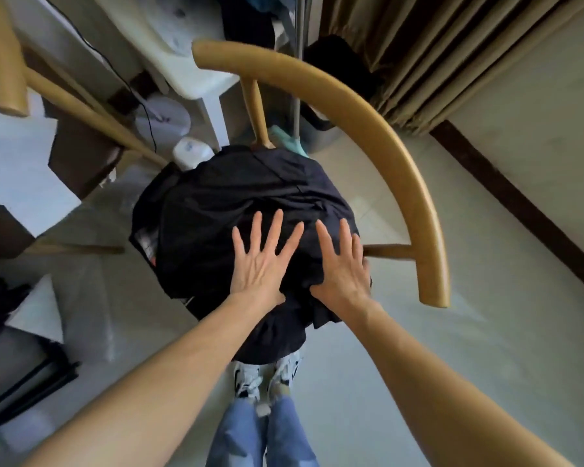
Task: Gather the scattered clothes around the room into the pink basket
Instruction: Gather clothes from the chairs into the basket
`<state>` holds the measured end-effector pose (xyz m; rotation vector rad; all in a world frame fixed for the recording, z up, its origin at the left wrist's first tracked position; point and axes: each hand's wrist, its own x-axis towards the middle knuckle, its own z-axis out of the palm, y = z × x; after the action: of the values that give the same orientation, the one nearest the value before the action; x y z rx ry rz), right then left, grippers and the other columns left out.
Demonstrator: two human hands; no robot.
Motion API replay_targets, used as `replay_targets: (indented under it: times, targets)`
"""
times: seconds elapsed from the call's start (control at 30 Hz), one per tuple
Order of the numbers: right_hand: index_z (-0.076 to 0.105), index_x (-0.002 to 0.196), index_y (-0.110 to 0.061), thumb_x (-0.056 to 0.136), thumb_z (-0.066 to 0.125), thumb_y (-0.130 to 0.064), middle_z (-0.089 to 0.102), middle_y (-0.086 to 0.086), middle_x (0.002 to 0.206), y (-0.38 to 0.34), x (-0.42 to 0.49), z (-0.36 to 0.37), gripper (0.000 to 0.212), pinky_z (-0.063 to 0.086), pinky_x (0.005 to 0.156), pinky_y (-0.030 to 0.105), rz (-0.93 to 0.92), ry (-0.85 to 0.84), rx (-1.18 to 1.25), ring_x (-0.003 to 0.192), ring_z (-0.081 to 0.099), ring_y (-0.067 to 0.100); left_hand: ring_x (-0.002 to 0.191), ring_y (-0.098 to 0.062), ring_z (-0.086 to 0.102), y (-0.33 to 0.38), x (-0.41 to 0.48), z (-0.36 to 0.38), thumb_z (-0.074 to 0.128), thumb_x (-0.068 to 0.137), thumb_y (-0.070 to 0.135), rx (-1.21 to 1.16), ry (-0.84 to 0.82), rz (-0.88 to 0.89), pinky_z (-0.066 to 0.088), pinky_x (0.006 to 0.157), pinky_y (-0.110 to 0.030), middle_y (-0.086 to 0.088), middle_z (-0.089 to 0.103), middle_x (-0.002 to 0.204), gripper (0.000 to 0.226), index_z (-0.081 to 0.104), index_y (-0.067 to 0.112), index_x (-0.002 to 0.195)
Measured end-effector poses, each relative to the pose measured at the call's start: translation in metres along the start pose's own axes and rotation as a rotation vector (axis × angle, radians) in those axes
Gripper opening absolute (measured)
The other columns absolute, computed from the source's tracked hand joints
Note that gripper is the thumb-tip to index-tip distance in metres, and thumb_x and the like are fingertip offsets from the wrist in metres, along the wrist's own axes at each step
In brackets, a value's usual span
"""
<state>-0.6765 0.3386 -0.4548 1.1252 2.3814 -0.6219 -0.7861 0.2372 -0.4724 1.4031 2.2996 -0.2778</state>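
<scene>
Both hands lie flat with straight, spread fingers: the left hand (265,261) and the right hand (339,264) rest side by side, palms down, on a heap of dark clothes (230,197). Neither is grasping anything, though a small fold of cloth bunches up between the heels of the two palms.

Around them, the pale floor (452,332) fills most of the view, with a brown curtain (435,52) hanging at the top right. A wooden chair (385,129) with a curved back rail wraps around the far and right sides of the heap, and the clothes cover its round seat completely, with one edge drooping over the near side towards the person's sneakers (267,375). A white table (196,75) stands behind the chair, and a white bottle (193,153) sits on the floor just beyond the heap.

The pink basket is nowhere in view, so its place cannot be told.

This looks like the start of a pickup: the hands have reached the pile but have not closed on it. The next move likely calls for curling the fingers into the fabric or sliding both hands under the heap, so the whole bundle lifts in one go without trailing ends catching on the chair rail. The person must then find the basket and carry the bundle to it.
</scene>
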Motion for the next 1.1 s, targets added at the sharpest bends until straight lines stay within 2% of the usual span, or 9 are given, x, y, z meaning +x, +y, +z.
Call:
replay_targets:
  times: [0.23, 0.33, 0.4, 0.5, 0.6, 0.7, 0.77, 0.9, 1.1]
  targets:
    - [-0.016, 0.148, -0.038, 0.070, 0.080, -0.020, -0.019, 0.005, 0.158, 0.026, 0.046, 0.031, 0.125, 0.025, 0.111, 0.054, 0.007, -0.058, 0.023, 0.145, -0.003, 0.036, 0.144, -0.043, -0.004, -0.044, 0.091, -0.001, 0.088, 0.052, 0.047, 0.002, 0.017, -0.122, -0.002, 0.107, -0.070, -0.015, -0.022, 0.156, 0.149, -0.028, 0.033, 0.144]
    - [-0.016, 0.148, -0.036, 0.066, 0.084, -0.023, -0.016, 0.008, 0.159, 0.032, 0.061, 0.034, 0.130, 0.030, 0.110, 0.054, 0.027, -0.043, 0.068, 0.145, 0.002, 0.037, 0.129, -0.042, 0.038, -0.047, 0.114, -0.007, 0.088, 0.061, 0.036, -0.089, -0.117, -0.224, 0.017, 0.107, -0.067, -0.024, 0.026, 0.149, 0.142, -0.026, 0.029, 0.145]
    - [-0.017, 0.147, -0.037, 0.063, 0.085, -0.026, -0.015, 0.009, 0.159, 0.032, 0.067, 0.032, 0.133, 0.031, 0.109, 0.054, 0.027, -0.032, 0.088, 0.144, 0.005, 0.038, 0.110, -0.041, 0.054, -0.046, 0.115, -0.006, 0.080, 0.070, 0.021, -0.157, -0.140, -0.281, 0.032, 0.100, -0.059, -0.020, 0.053, 0.124, 0.111, 0.001, 0.020, 0.148]
    - [-0.019, 0.146, -0.039, 0.060, 0.087, -0.030, -0.018, 0.010, 0.158, 0.036, 0.075, 0.026, 0.137, 0.028, 0.110, 0.053, 0.032, -0.022, 0.115, 0.144, 0.005, 0.037, 0.095, -0.042, 0.059, -0.035, 0.104, 0.001, 0.063, 0.074, 0.004, -0.184, -0.049, -0.247, 0.042, 0.085, -0.049, -0.017, 0.062, 0.100, 0.030, 0.044, 0.014, 0.096]
    - [-0.021, 0.146, -0.040, 0.057, 0.090, -0.035, -0.020, 0.009, 0.158, 0.041, 0.081, 0.017, 0.143, 0.025, 0.109, 0.053, 0.056, -0.022, 0.106, 0.145, 0.003, 0.035, 0.091, -0.037, 0.060, -0.025, 0.077, 0.004, 0.060, 0.072, 0.000, -0.212, 0.095, -0.037, 0.046, 0.072, -0.041, -0.012, 0.061, 0.094, 0.021, 0.055, 0.012, 0.088]
    - [-0.015, 0.148, -0.039, 0.057, 0.087, -0.043, 0.006, 0.004, 0.159, 0.042, 0.081, 0.015, 0.136, 0.025, 0.107, 0.058, 0.067, -0.081, 0.098, 0.141, 0.018, 0.034, 0.078, -0.029, 0.058, -0.021, 0.046, 0.008, 0.063, 0.064, -0.010, -0.316, 0.243, 0.136, 0.051, 0.061, -0.036, -0.004, 0.056, 0.081, 0.028, 0.064, 0.009, 0.086]
    - [0.012, 0.147, -0.038, 0.067, 0.077, -0.044, 0.045, 0.003, 0.140, 0.037, 0.078, 0.015, 0.103, 0.032, 0.102, 0.057, 0.044, -0.131, 0.149, 0.127, 0.042, 0.033, 0.073, -0.025, 0.054, -0.022, 0.035, 0.010, 0.067, 0.065, -0.010, -0.356, 0.323, 0.119, 0.049, 0.056, -0.034, 0.000, 0.051, 0.076, 0.028, 0.065, 0.009, 0.085]
    - [0.054, 0.102, -0.025, 0.076, 0.058, -0.021, 0.066, 0.001, 0.082, 0.004, 0.056, -0.015, 0.026, 0.050, 0.071, 0.041, -0.071, 0.198, 0.325, 0.082, 0.062, 0.031, 0.076, -0.029, 0.054, -0.037, 0.035, -0.017, 0.062, 0.075, -0.003, -0.587, 0.509, -0.101, 0.039, 0.063, -0.031, -0.005, 0.053, 0.081, 0.020, 0.062, 0.006, 0.092]
    - [0.056, 0.094, -0.014, 0.073, 0.057, -0.003, 0.048, 0.002, 0.084, -0.075, 0.029, -0.089, 0.024, 0.034, 0.052, 0.033, -0.319, 0.792, 0.312, 0.072, 0.047, 0.025, 0.082, 0.018, 0.054, -0.051, 0.026, -0.089, 0.055, 0.085, -0.004, -1.299, 0.841, -0.375, 0.038, 0.075, -0.001, 0.021, 0.054, 0.089, 0.035, 0.052, 0.025, 0.106]
